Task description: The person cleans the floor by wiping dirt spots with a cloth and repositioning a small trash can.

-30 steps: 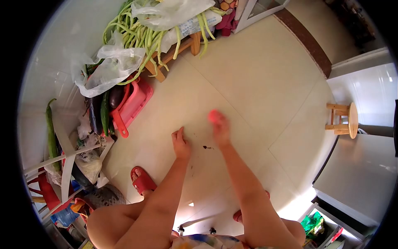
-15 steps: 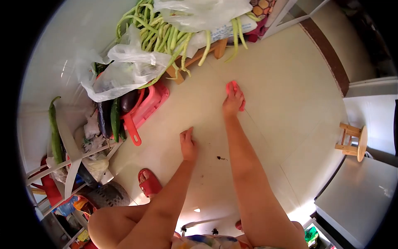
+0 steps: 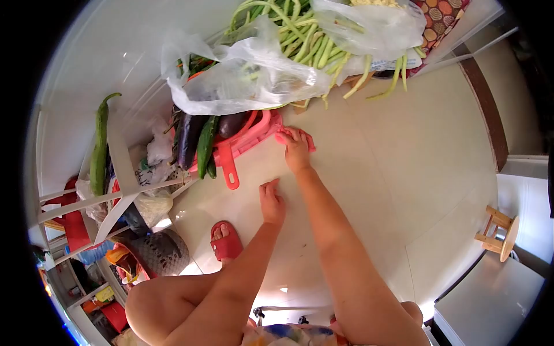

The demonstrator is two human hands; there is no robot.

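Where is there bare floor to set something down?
Floor right of the right arm, out to the brown threshold and wooden stool; less between left hand and red slipper. Crowded: the left side, around the white rack and eggplants.

A home kitchen or storeroom is suggested: a tiled floor [image 3: 358, 202] is seen, beans [image 3: 311, 43] and eggplants [image 3: 190, 138] are kept by the wall, and a shelf [image 3: 124, 155] is packed with bags [image 3: 153, 205].
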